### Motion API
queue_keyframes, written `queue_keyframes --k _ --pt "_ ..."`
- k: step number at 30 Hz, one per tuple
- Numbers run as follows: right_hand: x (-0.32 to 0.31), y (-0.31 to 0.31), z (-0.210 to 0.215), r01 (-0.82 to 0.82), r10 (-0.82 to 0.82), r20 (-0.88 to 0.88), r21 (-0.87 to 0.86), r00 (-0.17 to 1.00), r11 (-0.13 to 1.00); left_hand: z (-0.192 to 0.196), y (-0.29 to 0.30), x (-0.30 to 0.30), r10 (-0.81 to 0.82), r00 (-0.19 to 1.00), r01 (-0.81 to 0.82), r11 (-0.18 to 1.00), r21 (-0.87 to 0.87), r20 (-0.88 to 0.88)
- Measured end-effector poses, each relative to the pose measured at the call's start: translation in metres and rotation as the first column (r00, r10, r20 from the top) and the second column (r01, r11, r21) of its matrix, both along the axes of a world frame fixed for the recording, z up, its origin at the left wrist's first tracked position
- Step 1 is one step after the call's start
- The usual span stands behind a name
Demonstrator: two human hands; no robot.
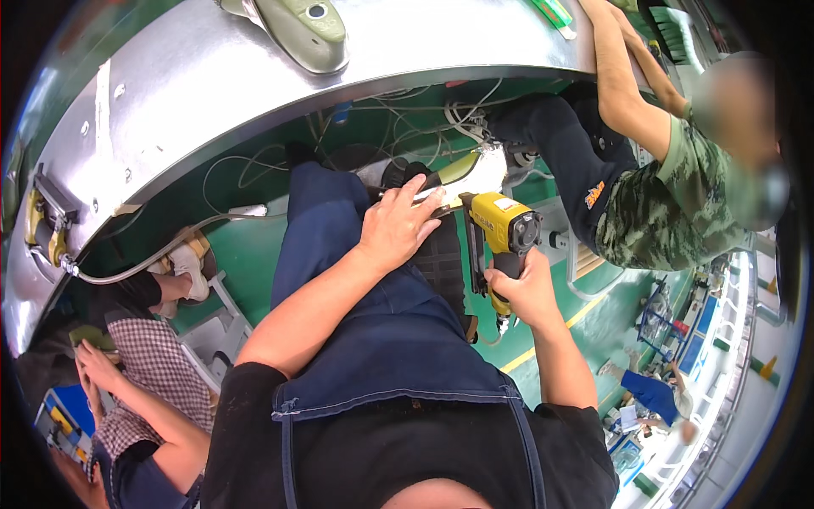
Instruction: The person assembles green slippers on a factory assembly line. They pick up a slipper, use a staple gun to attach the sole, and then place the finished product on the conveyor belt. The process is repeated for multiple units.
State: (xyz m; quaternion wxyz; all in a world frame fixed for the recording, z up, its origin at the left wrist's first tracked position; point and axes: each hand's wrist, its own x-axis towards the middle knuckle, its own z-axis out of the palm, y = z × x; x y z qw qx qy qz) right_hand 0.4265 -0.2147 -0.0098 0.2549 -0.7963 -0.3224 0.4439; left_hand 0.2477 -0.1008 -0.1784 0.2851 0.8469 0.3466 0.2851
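My right hand [527, 293] is wrapped around the dark grip of a yellow air stapler [500, 222], with a hose fitting at its lower end. The stapler's nose is close to an olive and white shoe-shaped piece [485, 172] over my lap; whether they touch I cannot tell. My left hand [398, 222] holds the near left end of that piece, its fingers bent and partly hiding it. A similar olive shoe-shaped piece [309, 38], with a round hole in its top, lies on the metal table ahead.
The curved metal table [199, 81] spans the far side. Another yellow air tool [49, 225] rests at its left edge, with a hose [161, 273] running from it. Loose cables [398, 127] lie beneath. Co-workers sit at left [161, 365] and right [653, 204]. A green box [553, 13] lies far right.
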Motion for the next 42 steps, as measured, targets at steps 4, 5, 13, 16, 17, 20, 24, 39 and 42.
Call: queue_keyframes --k 4,5,13,16,17,20,24,39,42 --pt "0.001 0.025 0.000 -0.029 0.029 -0.017 -0.031 0.999 0.999 -0.007 0.009 0.002 0.021 0.999 -0.021 1.000 0.005 0.027" --pt "0.000 0.029 0.000 -0.033 0.032 -0.026 -0.039 0.999 0.999 -0.007 0.009 0.002 0.028 0.999 -0.029 1.000 0.001 0.031" --pt "0.000 0.047 -0.004 -0.095 0.094 -0.011 -0.116 0.995 0.989 -0.007 0.014 0.001 0.053 0.996 -0.054 0.999 0.004 0.066" --pt "-0.005 0.051 -0.003 -0.085 0.082 -0.039 -0.099 0.996 0.991 -0.007 0.016 0.001 0.065 0.993 -0.067 0.998 0.019 0.094" --pt "-0.005 0.051 -0.004 -0.096 0.093 -0.039 -0.087 0.995 0.992 -0.006 0.018 0.002 0.074 0.992 -0.077 0.997 0.028 0.106" --pt "-0.003 0.052 -0.006 -0.116 0.113 -0.046 -0.080 0.993 0.990 -0.004 0.019 0.001 0.067 0.993 -0.070 0.997 0.020 0.097" --pt "0.001 0.053 0.005 -0.081 0.078 -0.037 -0.088 0.996 0.993 -0.006 0.020 -0.005 0.009 0.994 -0.006 1.000 -0.023 0.106" --pt "0.057 0.204 0.059 -0.594 0.178 0.859 0.169 0.481 0.787 -0.051 0.054 -0.056 0.299 0.827 0.385 0.313 -0.868 0.475" --pt "0.063 0.263 0.037 -0.638 0.176 0.967 -0.019 0.183 0.770 -0.046 0.038 -0.042 0.385 0.807 0.345 0.307 -0.887 0.447"
